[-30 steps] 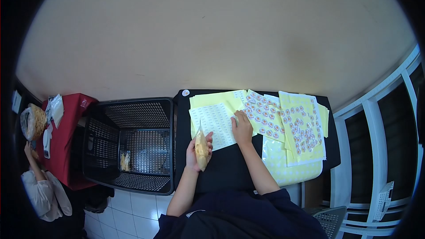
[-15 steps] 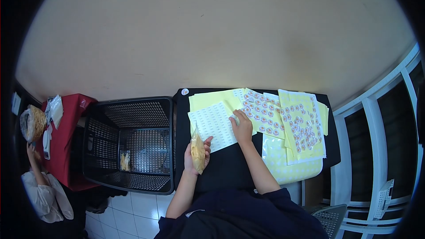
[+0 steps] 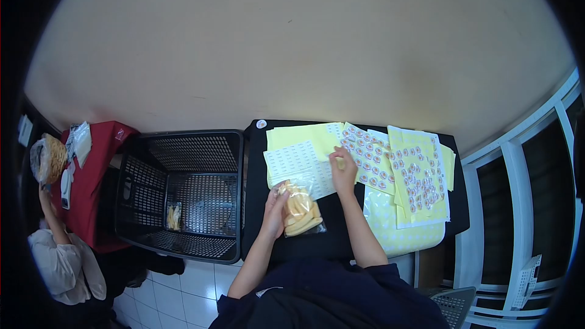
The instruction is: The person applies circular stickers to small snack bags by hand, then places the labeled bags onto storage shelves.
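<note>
While the clear snack bag (image 3: 303,210) is held by the fingers of the left hand (image 3: 275,214) above the bench (image 3: 255,170), nearer its left edge, the right hand (image 3: 345,173) is placed beyond and rightward; whether its curled fingers hold anything cannot be told.

The snack bag (image 3: 303,213) is clear, glossy plastic, creased and catching light. At its twelve o'clock, the printed label sheet (image 3: 289,157) looks like smooth, matt paper. Dull black cloth (image 3: 256,164) covers the table. At nine o'clock the crate (image 3: 198,149) is latticed plastic with a faint sheen; beyond it, the red cloth (image 3: 103,170) looks matt. At eight o'clock the floor tiles (image 3: 198,277) shine smoothly.
</note>
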`<state>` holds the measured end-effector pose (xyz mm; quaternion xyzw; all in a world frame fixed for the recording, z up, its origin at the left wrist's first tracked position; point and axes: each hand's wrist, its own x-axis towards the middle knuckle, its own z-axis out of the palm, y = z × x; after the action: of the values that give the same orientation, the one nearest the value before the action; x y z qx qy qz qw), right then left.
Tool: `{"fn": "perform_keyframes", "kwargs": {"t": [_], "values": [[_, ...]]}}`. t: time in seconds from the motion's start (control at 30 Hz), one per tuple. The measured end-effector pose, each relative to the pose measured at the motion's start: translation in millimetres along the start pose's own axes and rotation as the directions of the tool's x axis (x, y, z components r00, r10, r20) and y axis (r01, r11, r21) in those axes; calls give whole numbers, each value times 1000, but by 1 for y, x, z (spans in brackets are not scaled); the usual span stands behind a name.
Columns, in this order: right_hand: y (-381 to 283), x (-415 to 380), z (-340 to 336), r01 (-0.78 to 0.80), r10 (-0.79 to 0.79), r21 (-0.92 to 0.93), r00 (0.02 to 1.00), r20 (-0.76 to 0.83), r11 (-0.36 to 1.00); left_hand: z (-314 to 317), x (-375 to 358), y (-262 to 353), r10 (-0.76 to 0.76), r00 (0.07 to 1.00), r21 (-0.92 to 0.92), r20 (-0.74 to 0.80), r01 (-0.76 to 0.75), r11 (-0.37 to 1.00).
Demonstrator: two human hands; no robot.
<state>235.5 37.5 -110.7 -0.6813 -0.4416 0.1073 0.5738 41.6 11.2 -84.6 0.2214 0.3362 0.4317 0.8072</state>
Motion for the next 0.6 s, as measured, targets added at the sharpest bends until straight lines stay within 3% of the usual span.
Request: {"fn": "perform_keyframes", "kwargs": {"t": [0.07,0.1,0.17,0.23,0.3,0.33,0.6], "values": [[-23,3,-8,-13,14,93,1000,-4,996,9,0,6,305,938,251,163,-339,907],[-39,2,-13,-29,31,180,999,-13,983,15,-2,12,309,938,253,159,-341,905],[-78,-3,-24,-52,38,212,997,69,976,25,-4,20,378,888,431,263,-459,777],[-108,-15,-27,12,-38,140,982,186,990,32,-3,19,390,888,468,242,-459,755],[-122,-28,-26,62,-77,71,969,233,996,42,-6,22,457,851,575,260,-517,634],[-126,-34,-24,23,-46,91,963,264,996,47,-7,24,485,836,588,257,-533,608],[-130,-44,-12,74,-86,61,968,235,995,55,-15,31,474,842,702,257,-500,508]]}}
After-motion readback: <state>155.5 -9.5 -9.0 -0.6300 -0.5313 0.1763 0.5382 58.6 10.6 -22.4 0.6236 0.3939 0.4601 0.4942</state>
